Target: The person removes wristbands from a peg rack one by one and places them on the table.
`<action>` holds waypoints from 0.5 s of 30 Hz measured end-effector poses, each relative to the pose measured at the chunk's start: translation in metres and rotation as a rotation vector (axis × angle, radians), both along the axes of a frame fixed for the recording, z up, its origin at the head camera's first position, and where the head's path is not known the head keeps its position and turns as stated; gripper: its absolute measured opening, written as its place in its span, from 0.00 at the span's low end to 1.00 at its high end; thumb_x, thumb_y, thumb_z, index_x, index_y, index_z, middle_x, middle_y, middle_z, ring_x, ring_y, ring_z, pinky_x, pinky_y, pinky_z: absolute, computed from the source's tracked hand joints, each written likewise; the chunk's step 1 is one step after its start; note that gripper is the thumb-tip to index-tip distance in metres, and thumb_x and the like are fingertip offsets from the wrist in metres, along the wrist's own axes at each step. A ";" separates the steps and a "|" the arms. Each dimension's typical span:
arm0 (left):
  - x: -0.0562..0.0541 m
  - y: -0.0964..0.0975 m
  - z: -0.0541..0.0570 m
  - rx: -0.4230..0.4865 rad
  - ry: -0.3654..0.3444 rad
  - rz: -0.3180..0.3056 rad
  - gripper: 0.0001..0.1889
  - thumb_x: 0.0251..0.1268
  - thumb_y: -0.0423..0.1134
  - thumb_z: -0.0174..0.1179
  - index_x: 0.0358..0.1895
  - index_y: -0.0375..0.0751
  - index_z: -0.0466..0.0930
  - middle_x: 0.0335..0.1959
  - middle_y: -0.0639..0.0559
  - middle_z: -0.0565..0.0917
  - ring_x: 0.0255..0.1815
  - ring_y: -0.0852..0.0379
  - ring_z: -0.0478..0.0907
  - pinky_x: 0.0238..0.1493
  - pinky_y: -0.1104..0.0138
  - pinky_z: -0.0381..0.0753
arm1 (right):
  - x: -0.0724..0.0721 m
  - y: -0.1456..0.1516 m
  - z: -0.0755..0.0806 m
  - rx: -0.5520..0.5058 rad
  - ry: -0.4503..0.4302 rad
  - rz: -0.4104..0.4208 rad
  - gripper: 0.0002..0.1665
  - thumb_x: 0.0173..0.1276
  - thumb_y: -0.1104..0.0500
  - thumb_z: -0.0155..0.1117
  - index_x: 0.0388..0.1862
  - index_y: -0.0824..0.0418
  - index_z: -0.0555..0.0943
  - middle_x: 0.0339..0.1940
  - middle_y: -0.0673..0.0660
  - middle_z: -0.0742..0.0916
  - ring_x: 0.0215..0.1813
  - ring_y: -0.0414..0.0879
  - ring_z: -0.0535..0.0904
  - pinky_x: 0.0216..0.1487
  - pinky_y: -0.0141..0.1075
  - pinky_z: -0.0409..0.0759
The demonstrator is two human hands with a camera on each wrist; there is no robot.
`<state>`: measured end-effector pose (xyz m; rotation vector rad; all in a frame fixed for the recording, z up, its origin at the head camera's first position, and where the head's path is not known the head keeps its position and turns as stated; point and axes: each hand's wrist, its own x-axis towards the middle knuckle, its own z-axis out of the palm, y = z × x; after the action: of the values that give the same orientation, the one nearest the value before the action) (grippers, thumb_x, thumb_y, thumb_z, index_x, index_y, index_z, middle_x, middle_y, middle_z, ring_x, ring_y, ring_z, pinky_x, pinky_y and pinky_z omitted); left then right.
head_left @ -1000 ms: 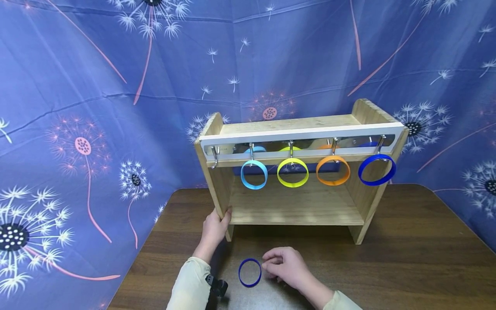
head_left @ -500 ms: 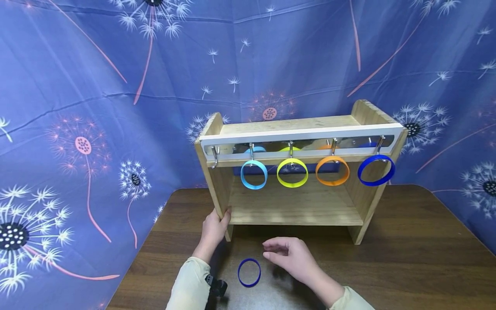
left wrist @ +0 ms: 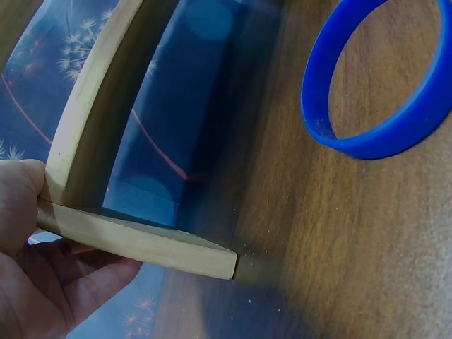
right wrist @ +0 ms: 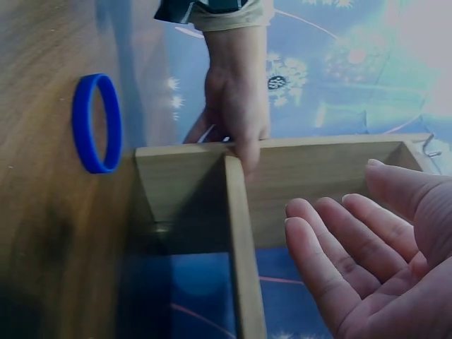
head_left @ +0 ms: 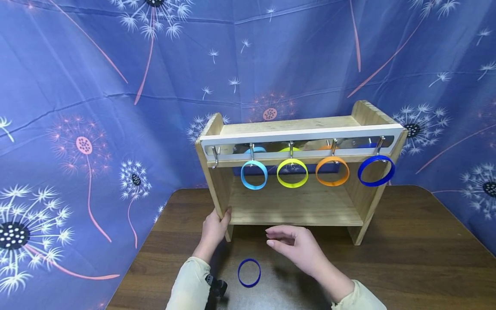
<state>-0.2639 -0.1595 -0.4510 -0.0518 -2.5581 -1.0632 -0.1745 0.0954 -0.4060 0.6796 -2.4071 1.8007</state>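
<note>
1. The left hand (head_left: 214, 227) grips the shelf (head_left: 294, 206) at the front edge of its left side, close to the lower board. The thumb is on the inner face, and the other fingers go around to the outer face.
2. The right hand (head_left: 297, 249) is raised above the table (head_left: 410, 249), in front of the lower board. Its fingers are loosely bent and the thumb stands apart from them, with only air between.
3. The loose ring (left wrist: 374, 144), of blue colour, lies on the table in front of the shelf. It is between the two forearms and apart from both hands.
4. A white rail (head_left: 302, 132) runs along the upper front of the shelf and carries a row of metal hooks (head_left: 215, 158).
5. On these hooks, from left to right, hang a light-blue ring (head_left: 254, 187), a yellow ring (head_left: 292, 185), an orange ring (head_left: 333, 183) and a dark-blue ring (head_left: 374, 184).
6. A small black device (head_left: 219, 287) is worn at the left wrist, over a pale sleeve (head_left: 189, 284).
7. Behind the table hangs a blue cloth (head_left: 155, 129) with printed dandelions.
</note>
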 end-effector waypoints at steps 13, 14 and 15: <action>-0.001 -0.001 -0.001 0.006 -0.003 0.007 0.13 0.69 0.48 0.57 0.40 0.41 0.79 0.29 0.43 0.84 0.33 0.40 0.81 0.37 0.48 0.77 | -0.002 -0.001 0.039 -0.087 -0.032 0.046 0.17 0.65 0.59 0.68 0.51 0.66 0.82 0.45 0.60 0.88 0.42 0.45 0.86 0.43 0.36 0.82; -0.001 -0.001 -0.001 0.007 -0.001 0.007 0.13 0.69 0.48 0.57 0.40 0.41 0.79 0.29 0.43 0.84 0.33 0.40 0.81 0.37 0.48 0.77 | -0.003 -0.001 0.041 -0.096 -0.036 0.045 0.18 0.65 0.59 0.68 0.51 0.67 0.82 0.45 0.61 0.88 0.42 0.47 0.86 0.42 0.36 0.82; -0.001 -0.001 0.000 0.009 -0.002 0.006 0.13 0.69 0.49 0.57 0.39 0.42 0.79 0.28 0.44 0.83 0.32 0.40 0.80 0.37 0.48 0.77 | -0.004 -0.001 0.043 -0.103 -0.040 0.043 0.18 0.66 0.60 0.68 0.52 0.67 0.82 0.46 0.61 0.88 0.42 0.48 0.86 0.42 0.37 0.83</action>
<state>-0.2645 -0.1603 -0.4514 -0.0402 -2.5538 -1.0726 -0.1783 0.0941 -0.3626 0.6967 -2.3212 1.9573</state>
